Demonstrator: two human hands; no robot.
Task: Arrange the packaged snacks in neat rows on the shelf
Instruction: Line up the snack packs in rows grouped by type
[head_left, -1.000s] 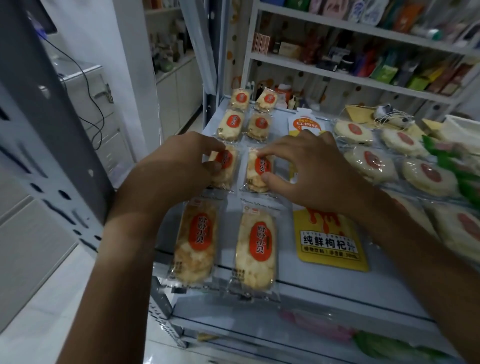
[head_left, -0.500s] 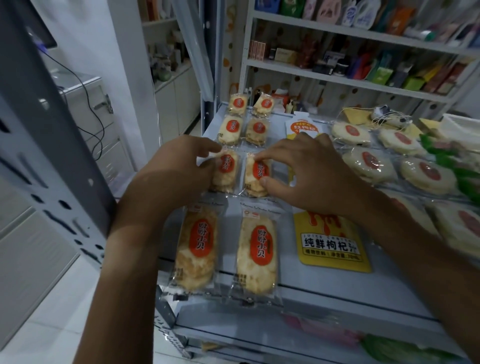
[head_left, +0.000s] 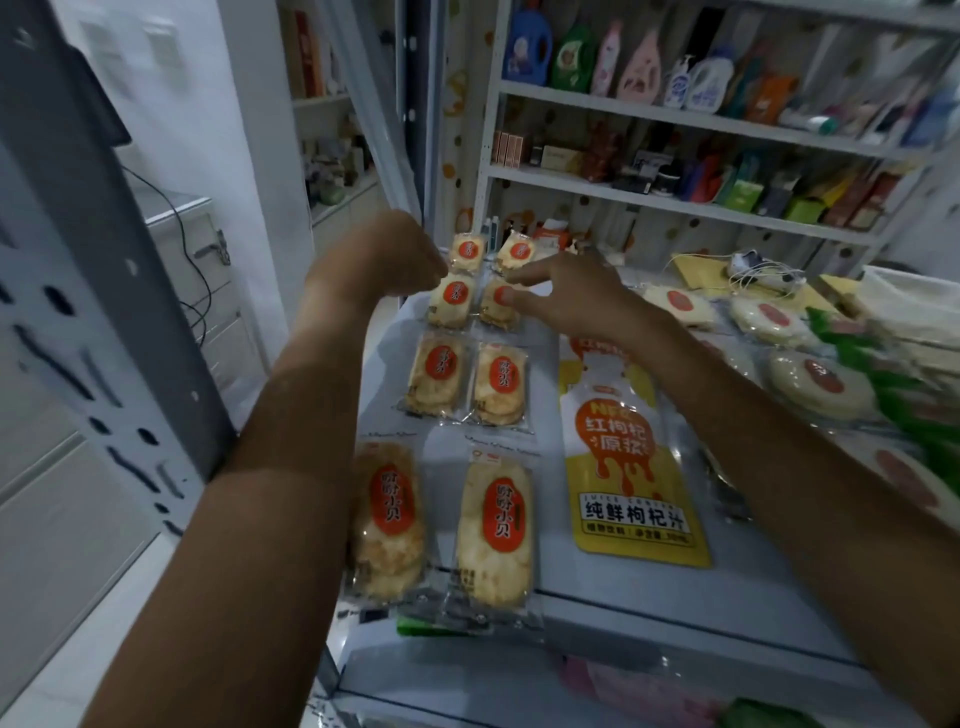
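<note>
Two columns of packaged rice-cracker snacks are laid out on the grey shelf (head_left: 623, 597), running away from the front edge in four pairs. The nearest pair (head_left: 493, 525) overhangs the edge a little, the second pair (head_left: 467, 382) lies behind it, and the third pair (head_left: 475, 301) and the far pair (head_left: 493, 250) sit at the back.

Half a second ago both hands were placed on the second pair; they have since been moved one row deeper. The left hand (head_left: 389, 254) is now seen at the left edge of the third pair, its fingers curled against the wrapper of the left-hand packet — whether the packet is actually pinched cannot be told, since the fingertips are hidden behind the knuckles. The right hand (head_left: 566, 296) is held over the right-hand packet of the same row, with the thumb laid on its red label and the forefinger stretched above its top edge, so that the packet is pinched between them.

The second pair has been left uncovered and lies side by side, nearly touching.

A yellow juice pouch (head_left: 631, 467) lies just right of the columns, more of it visible than before. Round cakes (head_left: 815, 387) are spread further right.
</note>
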